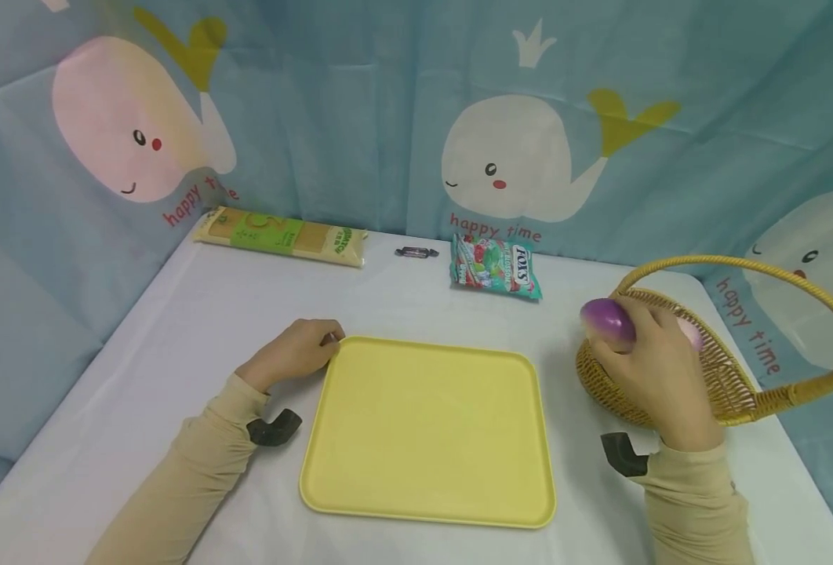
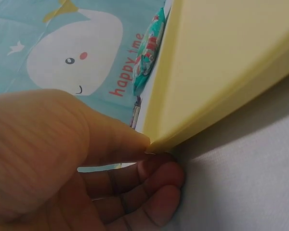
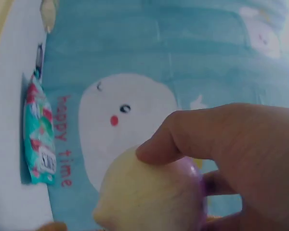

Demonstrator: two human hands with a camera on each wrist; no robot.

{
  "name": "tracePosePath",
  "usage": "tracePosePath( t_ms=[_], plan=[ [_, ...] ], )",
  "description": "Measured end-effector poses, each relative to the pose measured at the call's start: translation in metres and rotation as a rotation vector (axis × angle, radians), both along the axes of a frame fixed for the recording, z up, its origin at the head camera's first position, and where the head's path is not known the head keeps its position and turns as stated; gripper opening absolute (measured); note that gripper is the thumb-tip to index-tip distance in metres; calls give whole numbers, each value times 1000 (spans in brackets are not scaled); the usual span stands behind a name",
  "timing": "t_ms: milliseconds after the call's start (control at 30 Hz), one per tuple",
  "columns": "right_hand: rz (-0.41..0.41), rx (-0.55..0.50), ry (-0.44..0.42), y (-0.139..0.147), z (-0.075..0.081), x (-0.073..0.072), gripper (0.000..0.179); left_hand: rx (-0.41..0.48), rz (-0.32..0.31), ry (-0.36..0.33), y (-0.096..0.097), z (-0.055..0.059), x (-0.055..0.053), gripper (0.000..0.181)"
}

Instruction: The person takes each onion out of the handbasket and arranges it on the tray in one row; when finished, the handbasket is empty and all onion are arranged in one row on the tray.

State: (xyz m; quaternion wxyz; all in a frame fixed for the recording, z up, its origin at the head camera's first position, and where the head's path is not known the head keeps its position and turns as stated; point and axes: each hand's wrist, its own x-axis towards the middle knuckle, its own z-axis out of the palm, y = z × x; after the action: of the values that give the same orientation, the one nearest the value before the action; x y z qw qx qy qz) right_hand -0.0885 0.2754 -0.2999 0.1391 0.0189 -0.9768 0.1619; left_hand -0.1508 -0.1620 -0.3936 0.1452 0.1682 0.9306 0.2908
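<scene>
My right hand [image 1: 660,369] grips a round, glossy purple-and-cream vegetable [image 1: 607,323], shaped like an onion or turnip, over the wicker basket [image 1: 603,392]. In the right wrist view, its cream side [image 3: 144,192] shows a small pointed nub, with my thumb pressed on top. A pinkish thing [image 1: 690,333] is partly visible behind that hand, too hidden to identify. My left hand [image 1: 298,351] pinches the far left corner of the yellow tray [image 1: 431,431]. The left wrist view shows the thumb at the tray's rim [image 2: 156,144] and the fingers curled below it.
Along the back of the white table [image 1: 402,306] lie a noodle packet [image 1: 282,235], a small wrapped candy [image 1: 416,252] and a teal FOX'S candy bag [image 1: 496,267]. The basket's tall handle [image 1: 812,294] arches to the right. A whale-printed curtain [image 1: 360,118] hangs behind.
</scene>
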Motion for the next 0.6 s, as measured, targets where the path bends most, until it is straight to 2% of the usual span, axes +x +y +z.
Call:
tracePosePath(
  t_ms=[100,200,433,600],
  plan=[
    [78,-21,60,-14,-5,-1,58,1,1,-3,1,1,0,26],
    [146,-14,82,-27,-13,-1,57,-4,-3,1,1,2,0,26],
    [324,60,52,-53,-38,-6,57,1,6,-22,2,5,1,26],
    [417,83,-7,-72,-57,-8,60,7,12,-27,1,4,1,26]
  ],
)
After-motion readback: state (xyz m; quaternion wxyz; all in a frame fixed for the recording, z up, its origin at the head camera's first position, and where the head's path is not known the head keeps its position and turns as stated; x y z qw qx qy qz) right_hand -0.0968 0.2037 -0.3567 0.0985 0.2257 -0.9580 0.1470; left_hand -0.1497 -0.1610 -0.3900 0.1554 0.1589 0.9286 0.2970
